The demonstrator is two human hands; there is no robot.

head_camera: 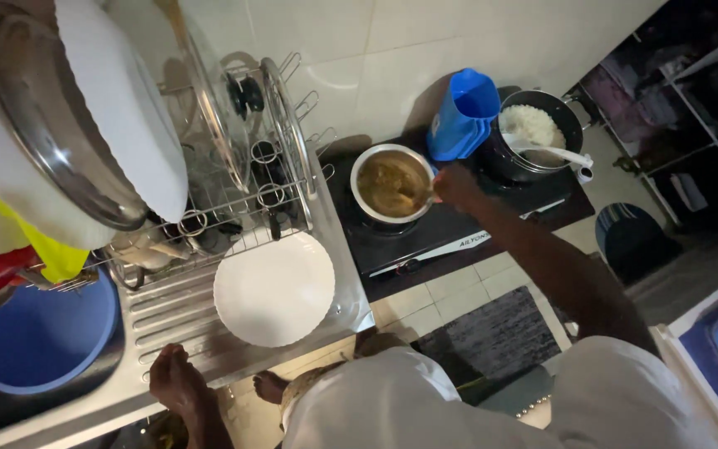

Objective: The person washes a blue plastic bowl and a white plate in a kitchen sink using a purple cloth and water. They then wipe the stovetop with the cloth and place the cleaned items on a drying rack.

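here, at about nine o'clock, a blue basin (39, 337) sat low in the sink, with a big steel lid (51, 112) and white plates leaning in the drying rack (243, 179) above it. toward seven o'clock the left hand (174, 382) lay flat on the front edge of the steel drainboard (172, 312), fingers loose and holding nothing, seemingly a brace. just right of it, near the centre, a white plate (274, 288) lay bare on the drainboard, close to its right corner. at about twelve o'clock stood a steel pot of brown stew (392, 183) on the left burner of the black stove (450, 233), and the right hand (456, 185) was at its right rim, closed round what looked like a spoon handle dipping into the stew, though the utensil itself was too small to make out surely. i judged the step to be stirring or scooping the stew. any lift out of the pot would have called for a level spoon and a short swing down toward six o'clock. at one o'clock a blue jug (463, 116) crowded the pot's far side, and at two o'clock a dark pot of white rice (538, 133) with a white ladle (554, 154) sat just beyond. open room lay only over the stove's front edge and the tiled floor and dark mat (492, 333) at five o'clock.
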